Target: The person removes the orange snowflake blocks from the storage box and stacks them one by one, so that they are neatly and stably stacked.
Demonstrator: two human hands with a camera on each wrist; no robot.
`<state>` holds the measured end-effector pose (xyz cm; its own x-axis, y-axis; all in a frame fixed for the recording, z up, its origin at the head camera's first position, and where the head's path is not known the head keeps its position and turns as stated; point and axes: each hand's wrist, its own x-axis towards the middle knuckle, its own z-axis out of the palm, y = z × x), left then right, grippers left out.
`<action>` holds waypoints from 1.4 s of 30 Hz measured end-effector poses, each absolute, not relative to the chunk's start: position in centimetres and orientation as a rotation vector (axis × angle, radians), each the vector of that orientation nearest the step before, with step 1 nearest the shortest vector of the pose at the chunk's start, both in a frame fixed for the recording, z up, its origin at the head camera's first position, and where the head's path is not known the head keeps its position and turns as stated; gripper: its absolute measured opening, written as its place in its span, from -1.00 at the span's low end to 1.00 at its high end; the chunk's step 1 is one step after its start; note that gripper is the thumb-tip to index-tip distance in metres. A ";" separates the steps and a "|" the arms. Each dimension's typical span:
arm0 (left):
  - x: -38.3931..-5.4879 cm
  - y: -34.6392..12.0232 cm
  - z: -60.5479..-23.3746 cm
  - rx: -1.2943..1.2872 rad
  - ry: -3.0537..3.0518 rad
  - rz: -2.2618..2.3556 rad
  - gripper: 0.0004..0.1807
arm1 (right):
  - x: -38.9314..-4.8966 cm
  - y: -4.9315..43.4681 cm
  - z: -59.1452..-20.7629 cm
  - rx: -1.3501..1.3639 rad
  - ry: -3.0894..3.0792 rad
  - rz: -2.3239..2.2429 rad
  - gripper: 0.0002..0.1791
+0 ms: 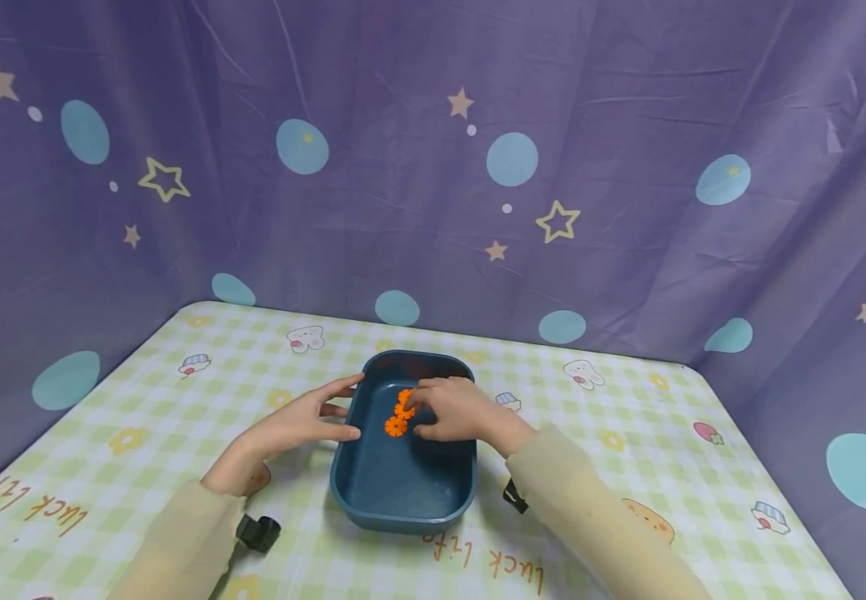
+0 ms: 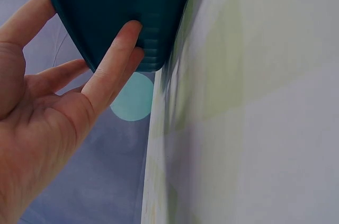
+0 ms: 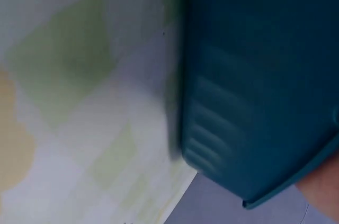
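Note:
A dark blue-green rectangular bin (image 1: 403,522) stands on the table. Inside lie orange flower-shaped pieces (image 1: 396,427), close together in a short row. My left hand (image 1: 293,427) spreads its fingers against the bin's left side, the thumb near the rim. In the left wrist view its fingertips (image 2: 130,28) rest on the outer wall. My right hand (image 1: 453,408) reaches over the right rim, fingers bent down at the upper orange pieces and partly covering them. Its thumb stands apart from the index finger. The right wrist view shows mostly the bin's outer wall (image 3: 265,86).
A green-and-white checked cloth (image 1: 140,467) with printed cartoons covers the table. Behind it hangs a purple curtain (image 1: 417,75) with stars and dots. Black wrist-camera mounts sit at the left cuff (image 1: 257,533) and the right cuff (image 1: 514,497).

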<state>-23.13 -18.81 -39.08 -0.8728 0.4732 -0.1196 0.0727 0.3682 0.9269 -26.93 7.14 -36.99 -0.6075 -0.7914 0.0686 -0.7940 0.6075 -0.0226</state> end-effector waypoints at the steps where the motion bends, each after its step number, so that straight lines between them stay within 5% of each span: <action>1: -23.1 -18.8 -39.1 0.476 2.268 1.508 -0.12 | -26.9 6.9 -37.0 1.370 -2.775 0.056 -0.62; 42: -23.1 -18.9 -39.1 0.506 2.254 1.514 -0.13 | -27.1 4.5 -38.7 1.393 -2.817 -0.093 -0.70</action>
